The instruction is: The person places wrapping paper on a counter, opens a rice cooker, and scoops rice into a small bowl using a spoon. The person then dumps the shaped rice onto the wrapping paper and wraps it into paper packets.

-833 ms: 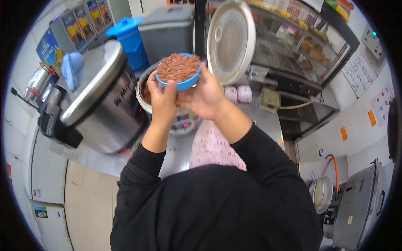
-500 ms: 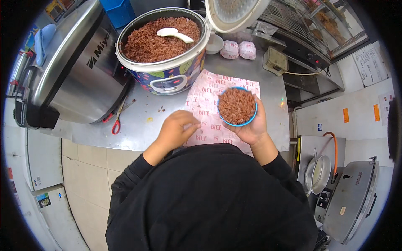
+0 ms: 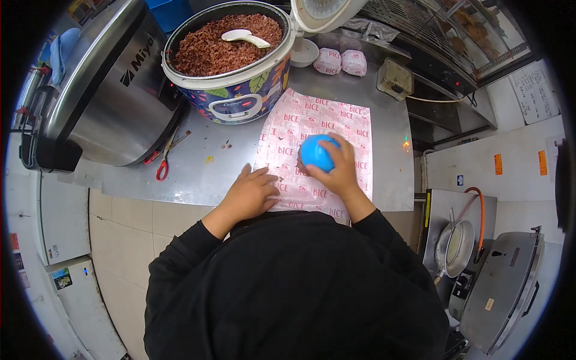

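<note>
Over the middle of a pink printed wrapping paper, my right hand grips a blue bowl turned bottom up. A little reddish-brown rice shows at the bowl's left edge; the rest is hidden under it. My left hand rests at the paper's left edge, fingers spread and holding nothing. Beyond the paper stands a patterned rice cooker full of reddish-brown rice, its white lid raised. A white rice paddle lies on that rice.
Two pink wrapped packets and a white bowl sit at the back. A clear square container is to their right. On the left are a large steel cooker and red-handled scissors. A gas stove with a pan stands at right.
My right hand has turned the rice-filled bowl upside down and brought it down and left onto the paper. My left hand has moved slightly down, its fingers now spread at the paper's edge.
</note>
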A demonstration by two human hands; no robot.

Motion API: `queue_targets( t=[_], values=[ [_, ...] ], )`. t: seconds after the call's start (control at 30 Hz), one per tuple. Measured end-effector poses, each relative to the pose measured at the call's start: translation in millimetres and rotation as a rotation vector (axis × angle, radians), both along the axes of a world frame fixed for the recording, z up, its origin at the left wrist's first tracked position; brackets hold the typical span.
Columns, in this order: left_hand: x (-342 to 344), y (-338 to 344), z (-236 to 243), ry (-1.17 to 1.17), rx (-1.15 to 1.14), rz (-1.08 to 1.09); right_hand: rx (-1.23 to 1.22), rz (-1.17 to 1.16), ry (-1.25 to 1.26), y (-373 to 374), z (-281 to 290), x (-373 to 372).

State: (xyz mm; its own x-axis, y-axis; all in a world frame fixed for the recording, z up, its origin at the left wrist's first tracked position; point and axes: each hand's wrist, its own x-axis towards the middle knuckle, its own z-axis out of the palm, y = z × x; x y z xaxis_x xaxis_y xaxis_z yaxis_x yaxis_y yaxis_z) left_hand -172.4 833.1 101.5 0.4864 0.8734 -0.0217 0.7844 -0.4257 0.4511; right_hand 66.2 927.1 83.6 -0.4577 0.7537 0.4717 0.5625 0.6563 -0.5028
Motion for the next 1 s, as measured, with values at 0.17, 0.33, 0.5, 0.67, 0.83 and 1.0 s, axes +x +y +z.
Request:
queue_targets(
  t=[0.17, 0.33, 0.5, 0.67, 0.83, 1.0],
  values=[
    [4, 3, 4, 0.059, 0.056, 0.025, -0.586, -0.323, 0.914, 5, 17, 48],
    [16, 12, 0, 0.001, 0.169, 0.133, -0.805, -0.676, 0.819, 10, 27, 104],
    [26, 22, 13, -0.067, 0.284, 0.017, -0.897, -0.822, 0.816, 19, -12, 160],
    [30, 28, 11, -0.186, 0.414, -0.043, -0.945, -0.833, 0.839, 11, 6, 149],
    [41, 35, 21, -0.346, 0.457, -0.259, -0.249, -0.827, 0.459, -23, -5, 145],
    [28, 36, 21, -0.367, 0.401, -0.233, -0.271, -0.211, -0.166, -73, 18, 117]
  ],
)
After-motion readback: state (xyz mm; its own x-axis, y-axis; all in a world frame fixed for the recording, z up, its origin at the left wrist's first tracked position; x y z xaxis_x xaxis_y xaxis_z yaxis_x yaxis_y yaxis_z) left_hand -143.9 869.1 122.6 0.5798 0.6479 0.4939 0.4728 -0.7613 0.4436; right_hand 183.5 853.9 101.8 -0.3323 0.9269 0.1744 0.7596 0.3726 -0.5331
